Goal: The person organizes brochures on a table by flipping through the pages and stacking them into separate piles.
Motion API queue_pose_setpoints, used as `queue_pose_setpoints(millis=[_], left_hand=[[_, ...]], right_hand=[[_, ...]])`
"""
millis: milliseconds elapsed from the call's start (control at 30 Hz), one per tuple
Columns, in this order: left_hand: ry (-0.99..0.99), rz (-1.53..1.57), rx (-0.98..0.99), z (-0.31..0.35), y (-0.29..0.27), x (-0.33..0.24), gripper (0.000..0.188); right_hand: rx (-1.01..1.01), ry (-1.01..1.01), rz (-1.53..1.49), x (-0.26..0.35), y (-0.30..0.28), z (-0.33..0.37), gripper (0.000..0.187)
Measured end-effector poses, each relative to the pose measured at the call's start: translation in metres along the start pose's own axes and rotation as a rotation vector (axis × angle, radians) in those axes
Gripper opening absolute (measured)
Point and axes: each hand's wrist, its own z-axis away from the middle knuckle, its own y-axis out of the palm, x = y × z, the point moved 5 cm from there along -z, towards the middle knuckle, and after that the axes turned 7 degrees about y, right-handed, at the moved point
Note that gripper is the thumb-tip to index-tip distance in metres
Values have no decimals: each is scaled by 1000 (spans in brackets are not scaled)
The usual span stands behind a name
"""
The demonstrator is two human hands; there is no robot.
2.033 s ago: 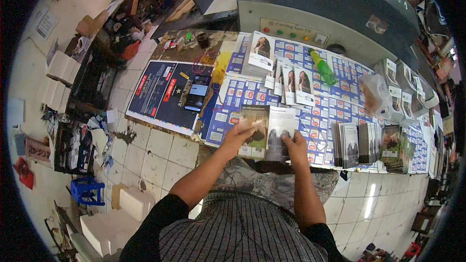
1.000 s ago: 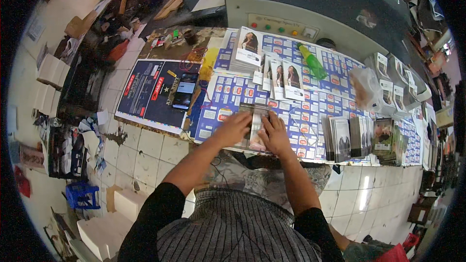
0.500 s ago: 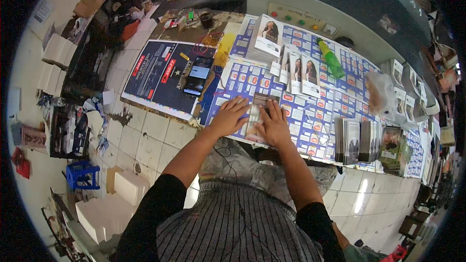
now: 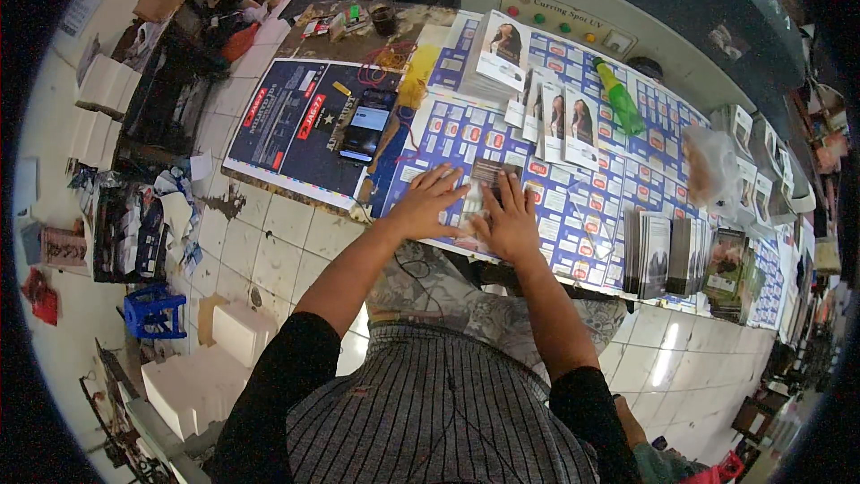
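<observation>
My left hand [image 4: 428, 206] lies flat with fingers spread at the near edge of the table, beside a small printed card or folded sheet [image 4: 491, 170]. That piece has a dark brown far part and a paler near part. My right hand [image 4: 509, 226] presses flat on its right side, fingers stretched forward and slightly apart. The two thumbs point toward each other over the paler part. Between them the hands hide much of the piece, so I cannot tell whether it is folded. Under it lies a blue printed sheet [image 4: 461, 130] covering the table.
Ahead stand a stack of white printed cards [image 4: 494, 76], several fanned cards [image 4: 580, 130] and a green bottle [image 4: 620, 99]. To the right are upright card bundles [image 4: 647, 251] and a plastic bag [image 4: 708, 166]. Left lie a dark poster [image 4: 279, 121] and a phone [image 4: 365, 131].
The view has shifted a little, so the table things sit slightly higher in the picture. Both hands stay flat at the card, with hardly any movement relative to it.
</observation>
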Motion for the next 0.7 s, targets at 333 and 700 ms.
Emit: queue_pose_setpoints(millis=[333,700], left_hand=[[-21,43,68,-1,-2,1,92],[16,36,25,-1,-2,1,89]], right_hand=[[55,18,28,0,3,-1,70],[77,19,36,0,4,0,70]])
